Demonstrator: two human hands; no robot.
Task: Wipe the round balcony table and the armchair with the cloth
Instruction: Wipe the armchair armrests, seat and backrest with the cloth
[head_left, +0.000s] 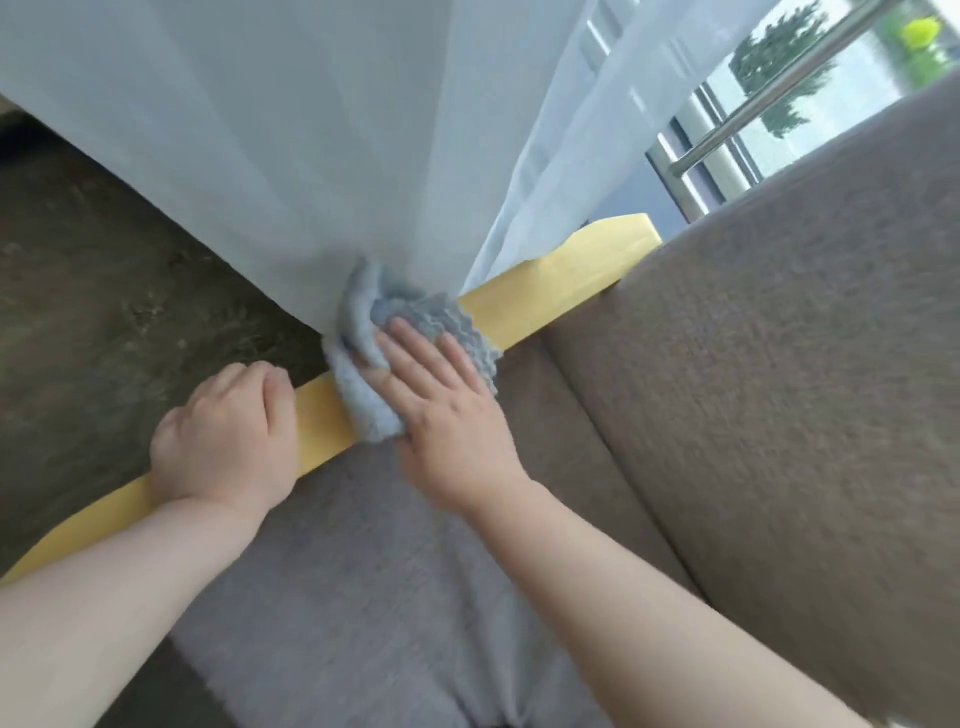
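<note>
Wiping the armchair's wooden armrest with the cloth.

The right hand (441, 410) presses flat, fingers straight, on the bunched grey cloth (400, 353) lying across the yellow armrest (545, 291); the left hand (228, 436) curls over the same rail nearer the camera, steadying it. The cloth looks soft, light and floppy (it will bunch), so a spread palm on top probably suits it. A sheer curtain (311, 156) touches the cloth's far edge. The table is out of view.
</note>
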